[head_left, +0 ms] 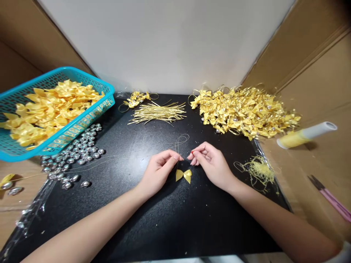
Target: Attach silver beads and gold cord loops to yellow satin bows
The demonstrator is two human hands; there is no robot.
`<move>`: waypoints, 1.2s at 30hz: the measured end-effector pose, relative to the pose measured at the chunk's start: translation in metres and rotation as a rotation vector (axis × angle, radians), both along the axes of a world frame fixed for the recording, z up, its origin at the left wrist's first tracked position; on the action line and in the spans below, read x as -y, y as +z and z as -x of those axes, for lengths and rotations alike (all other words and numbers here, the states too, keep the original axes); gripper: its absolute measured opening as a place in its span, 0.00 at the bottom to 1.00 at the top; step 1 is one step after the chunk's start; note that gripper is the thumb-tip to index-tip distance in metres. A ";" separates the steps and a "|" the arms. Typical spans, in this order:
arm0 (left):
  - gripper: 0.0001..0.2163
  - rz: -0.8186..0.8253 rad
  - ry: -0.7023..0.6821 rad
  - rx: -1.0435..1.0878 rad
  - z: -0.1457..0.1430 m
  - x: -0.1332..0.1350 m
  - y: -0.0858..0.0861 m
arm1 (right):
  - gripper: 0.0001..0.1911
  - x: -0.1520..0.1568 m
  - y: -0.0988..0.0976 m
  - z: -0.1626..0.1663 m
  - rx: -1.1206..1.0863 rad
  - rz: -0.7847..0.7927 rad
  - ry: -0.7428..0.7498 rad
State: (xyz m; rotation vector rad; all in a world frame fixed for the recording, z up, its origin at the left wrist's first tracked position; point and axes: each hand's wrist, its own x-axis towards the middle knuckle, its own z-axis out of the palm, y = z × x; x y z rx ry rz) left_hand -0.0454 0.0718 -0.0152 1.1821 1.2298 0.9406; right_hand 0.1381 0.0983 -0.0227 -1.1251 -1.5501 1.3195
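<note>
A small yellow ribbon bow [184,175] lies on the black mat [153,215] between my hands. My left hand [160,170] is curled just left of the bow, thumb and forefinger pinched on a thin thread [179,142] that loops up behind it. My right hand [210,160] is curled just right of the bow, its fingertips pinched together near the left hand's; what it holds is too small to name. A faint thread runs leftward across the mat toward the beads.
A teal basket [82,122] of yellow ribbon pieces sits at left, silver beads [79,153] scattered below it. Gold wire strips [157,112] lie at the back, a heap of finished bows [244,111] at right. Thread scraps [259,171], a spool [304,135] and scissors [330,197] lie right.
</note>
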 end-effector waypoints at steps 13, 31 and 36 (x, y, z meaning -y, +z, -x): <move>0.12 -0.016 0.019 0.005 -0.007 0.002 0.002 | 0.13 0.015 -0.010 0.018 -0.220 0.125 -0.051; 0.11 -0.042 0.026 -0.036 -0.006 0.001 0.002 | 0.05 0.019 -0.014 0.020 -0.203 0.019 -0.052; 0.12 -0.052 0.002 -0.040 -0.004 0.002 0.002 | 0.04 0.019 -0.012 0.021 -0.146 -0.041 -0.066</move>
